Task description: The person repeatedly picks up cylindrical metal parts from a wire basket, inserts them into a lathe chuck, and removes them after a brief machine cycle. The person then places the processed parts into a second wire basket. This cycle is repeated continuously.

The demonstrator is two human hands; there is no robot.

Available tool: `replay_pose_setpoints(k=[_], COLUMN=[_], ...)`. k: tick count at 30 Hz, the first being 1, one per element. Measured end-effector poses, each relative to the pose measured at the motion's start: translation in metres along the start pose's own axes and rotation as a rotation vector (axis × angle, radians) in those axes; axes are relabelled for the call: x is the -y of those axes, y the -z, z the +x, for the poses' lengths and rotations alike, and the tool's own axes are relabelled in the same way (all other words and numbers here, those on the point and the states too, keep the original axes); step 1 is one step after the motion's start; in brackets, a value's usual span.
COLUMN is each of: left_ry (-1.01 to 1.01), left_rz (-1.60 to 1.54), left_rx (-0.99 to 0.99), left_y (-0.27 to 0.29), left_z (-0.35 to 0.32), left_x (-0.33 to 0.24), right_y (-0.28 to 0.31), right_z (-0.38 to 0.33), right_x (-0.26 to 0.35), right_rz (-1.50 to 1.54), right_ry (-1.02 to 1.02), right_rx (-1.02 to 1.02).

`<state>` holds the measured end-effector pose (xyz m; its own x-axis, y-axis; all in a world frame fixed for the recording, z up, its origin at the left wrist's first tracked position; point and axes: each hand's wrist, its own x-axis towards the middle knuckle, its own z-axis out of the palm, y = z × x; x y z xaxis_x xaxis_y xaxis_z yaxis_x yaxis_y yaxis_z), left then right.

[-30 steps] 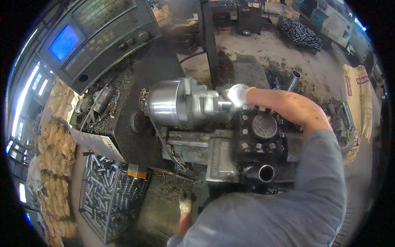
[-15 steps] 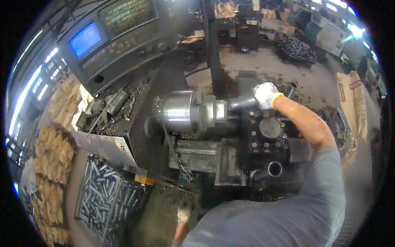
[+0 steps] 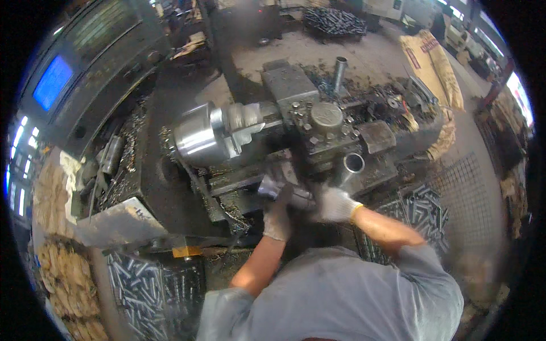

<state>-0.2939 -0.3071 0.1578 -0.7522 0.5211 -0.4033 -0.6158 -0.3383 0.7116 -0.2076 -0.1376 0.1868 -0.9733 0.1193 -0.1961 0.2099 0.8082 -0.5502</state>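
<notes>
My left hand (image 3: 277,220), in a pale work glove, wraps around a short metal tube (image 3: 270,187) in front of the lathe bed. Beside the tube's right end is my right hand (image 3: 336,206), also gloved; blur and dark shapes hide its fingers, so its grip is unclear. Up and left of my hands sits the lathe chuck (image 3: 199,136), with no tube in its stepped jaws (image 3: 245,122). The tool post (image 3: 327,117) with its round cap lies behind my right hand. A wider tube (image 3: 353,164) stands near it, its open end up.
A thin upright tube (image 3: 340,74) stands behind the tool post among metal chips. Crates of metal tubes lie at lower left (image 3: 136,290) and right (image 3: 426,213). A control panel with a blue screen (image 3: 52,82) is at far left. Paper sacks (image 3: 432,68) lean at upper right.
My right hand has come down from the tube near the chuck to the front of the machine. My left hand has risen from below and holds a tube. The view has shifted right.
</notes>
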Motion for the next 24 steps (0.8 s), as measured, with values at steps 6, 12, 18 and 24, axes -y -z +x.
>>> replay_pose_setpoints(k=[6,12,18,24], left_ry=[0.161,0.200,0.143,0.164], left_rz=[-0.323,-0.498,-0.109,0.130], left_rx=[0.057,0.225,0.005,0.091], left_y=[0.034,0.070,0.074,0.049], left_z=[0.028,0.025,0.015,-0.004], left_x=[0.049,0.042,0.042,0.031], right_y=[-0.073,0.045,0.070,0.050], right_z=[-0.009,-0.196,-0.219,-0.012], right_x=[-0.077,-0.180,-0.205,-0.073], right_rz=[0.501,0.067,-0.337,0.202], right_ry=[-0.110,-0.439,-0.818,-0.201], right_rx=[0.038,0.198,-0.202,-0.196])
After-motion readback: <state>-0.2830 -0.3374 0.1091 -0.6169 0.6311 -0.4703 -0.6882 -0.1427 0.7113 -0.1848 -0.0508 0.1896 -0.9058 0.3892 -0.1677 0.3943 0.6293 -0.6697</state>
